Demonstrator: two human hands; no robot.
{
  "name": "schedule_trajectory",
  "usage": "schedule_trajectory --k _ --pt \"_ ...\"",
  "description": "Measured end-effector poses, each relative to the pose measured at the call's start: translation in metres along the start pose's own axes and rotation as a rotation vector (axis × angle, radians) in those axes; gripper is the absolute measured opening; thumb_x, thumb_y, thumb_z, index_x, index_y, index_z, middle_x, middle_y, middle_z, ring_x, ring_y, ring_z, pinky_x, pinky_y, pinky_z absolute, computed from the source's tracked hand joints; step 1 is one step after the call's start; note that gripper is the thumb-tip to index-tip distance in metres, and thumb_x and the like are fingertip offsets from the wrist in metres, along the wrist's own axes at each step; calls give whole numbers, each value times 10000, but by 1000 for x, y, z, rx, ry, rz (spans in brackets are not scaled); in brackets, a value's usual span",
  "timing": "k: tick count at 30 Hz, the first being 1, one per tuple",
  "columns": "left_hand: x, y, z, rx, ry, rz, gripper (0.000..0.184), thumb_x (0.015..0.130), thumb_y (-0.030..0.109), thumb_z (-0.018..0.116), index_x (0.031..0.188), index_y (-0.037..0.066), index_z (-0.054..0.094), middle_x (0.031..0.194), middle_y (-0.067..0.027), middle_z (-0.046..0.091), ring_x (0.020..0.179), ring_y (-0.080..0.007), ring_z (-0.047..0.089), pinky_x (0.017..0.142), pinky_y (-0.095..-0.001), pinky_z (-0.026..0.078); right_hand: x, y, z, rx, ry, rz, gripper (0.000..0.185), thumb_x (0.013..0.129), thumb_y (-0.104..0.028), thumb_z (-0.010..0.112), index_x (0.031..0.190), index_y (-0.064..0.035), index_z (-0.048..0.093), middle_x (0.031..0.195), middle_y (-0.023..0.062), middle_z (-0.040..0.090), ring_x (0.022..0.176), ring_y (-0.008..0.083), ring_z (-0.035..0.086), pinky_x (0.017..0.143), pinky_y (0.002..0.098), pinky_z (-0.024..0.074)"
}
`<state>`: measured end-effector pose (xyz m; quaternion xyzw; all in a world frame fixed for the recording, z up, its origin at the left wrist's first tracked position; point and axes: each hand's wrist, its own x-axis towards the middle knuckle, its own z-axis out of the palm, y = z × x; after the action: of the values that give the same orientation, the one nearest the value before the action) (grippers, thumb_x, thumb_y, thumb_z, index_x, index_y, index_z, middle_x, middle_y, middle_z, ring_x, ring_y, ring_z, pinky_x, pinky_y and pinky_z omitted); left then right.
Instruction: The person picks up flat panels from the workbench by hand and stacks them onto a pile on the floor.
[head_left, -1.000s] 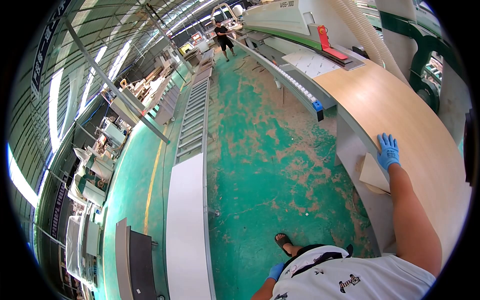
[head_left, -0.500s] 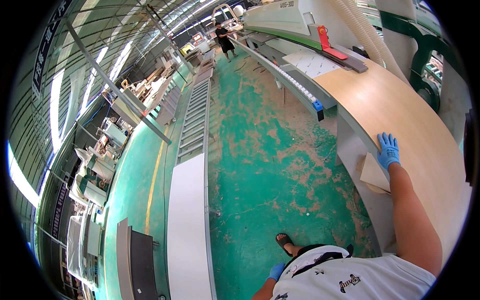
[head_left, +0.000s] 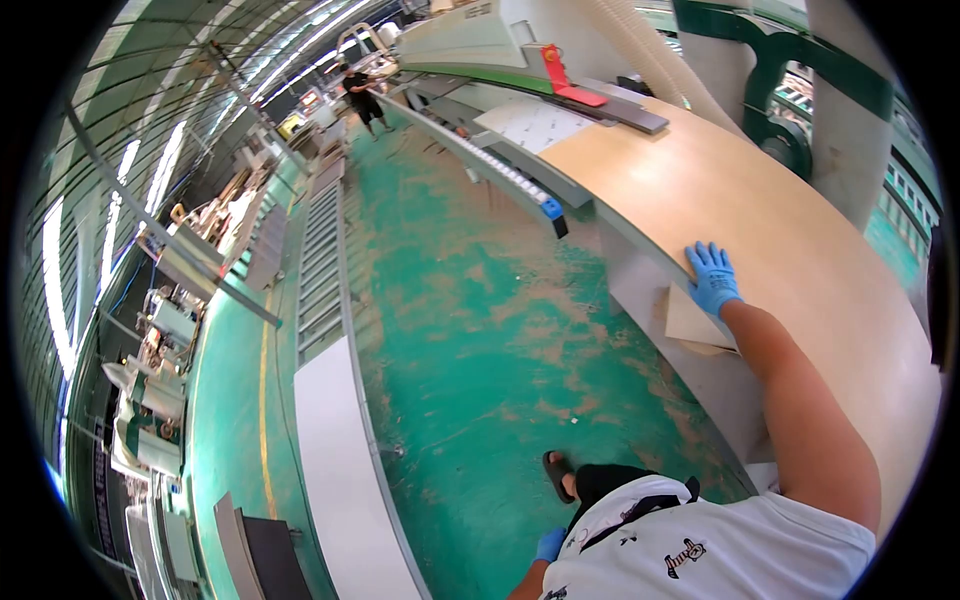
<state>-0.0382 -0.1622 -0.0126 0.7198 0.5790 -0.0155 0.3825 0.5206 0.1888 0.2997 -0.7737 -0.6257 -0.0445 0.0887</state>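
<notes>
My right hand (head_left: 713, 279), in a blue glove, lies flat on a long wood-coloured board (head_left: 690, 185) close to its near edge, fingers stretched out and slightly apart. The board's far end reaches the machine (head_left: 470, 45) with the green strip. Low beside my body hangs my left hand (head_left: 549, 545), gloved in blue too. Its fingers are mostly hidden by my shirt and thigh, so whether it holds anything cannot be seen.
A red part (head_left: 565, 80) stands at the machine's near end. A roller conveyor (head_left: 322, 260) with a white panel (head_left: 345, 450) runs along my left. A person (head_left: 362, 95) stands at the machine's far end. Dusty green floor (head_left: 480, 330) lies between.
The whole view has swung, so the board, machine and conveyor sit farther left. My right hand stays flat on the board near its edge, and my left hand still hangs low.
</notes>
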Motion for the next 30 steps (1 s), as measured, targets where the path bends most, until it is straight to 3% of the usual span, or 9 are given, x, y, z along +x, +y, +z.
schedule_trajectory --k 10,11,14,16,17,21,23,26,30 --pt "64 42 -16 -10 -46 -6 201 892 245 573 952 60 623 899 -227 659 859 -431 637 734 -511 514 44 24 -18 329 8 -3 674 854 -407 619 1428 -103 440 1471 188 394 1395 414 294 1167 500 203" --pt "64 63 24 -15 -91 45 229 886 272 586 933 52 628 899 -219 663 863 -438 633 738 -514 513 47 50 -23 422 -32 37 692 854 -422 620 1441 -112 425 1482 190 385 1399 414 287 1166 496 208" --pt "78 34 -16 185 -347 -106 285 878 315 598 942 43 655 974 -222 670 917 -445 631 774 -508 515 122 49 11 481 225 139 778 844 -461 633 1489 -131 347 1532 190 320 1426 410 244 1164 492 213" --pt "113 4 -89 485 -403 -77 337 907 297 569 1105 40 660 1126 -238 651 1054 -362 643 863 -459 522 214 39 26 513 269 217 834 833 -479 642 1511 -139 293 1553 194 277 1439 413 217 1165 499 205" --pt "122 34 -46 443 -427 -53 337 907 297 569 1105 40 660 1126 -238 651 1054 -362 643 863 -459 522 214 67 26 399 239 267 893 823 -497 651 1533 -147 240 1574 198 234 1451 416 190 1166 507 196" --pt "206 60 -127 -1065 -190 -825 381 957 317 529 1180 21 614 1166 -183 657 1092 -305 634 912 -418 517 343 85 54 442 289 326 995 780 -565 671 1550 -165 184 1586 207 191 1462 428 150 1170 526 165" --pt "265 195 -169 -997 -167 -925 414 1006 311 475 1274 4 548 1222 -152 634 1108 -273 624 967 -389 494 397 138 65 335 346 300 1061 740 -625 679 1556 -181 166 1586 218 179 1464 435 136 1171 542 141" --pt "343 286 -230 -1132 -118 -481 485 1021 330 463 1373 -3 470 1265 -174 608 1141 -268 609 994 -378 472 465 149 70 393 325 299 1087 713 -651 688 1555 -189 179 1585 220 182 1469 427 130 1168 567 103" --pt "364 344 -268 -1108 -92 -377 535 1011 386 487 1374 -7 475 1257 -171 603 1127 -254 601 992 -372 465 504 135 64 363 130 328 1038 692 -595 715 1531 -176 271 1572 222 220 1473 382 157 1153 612 28"
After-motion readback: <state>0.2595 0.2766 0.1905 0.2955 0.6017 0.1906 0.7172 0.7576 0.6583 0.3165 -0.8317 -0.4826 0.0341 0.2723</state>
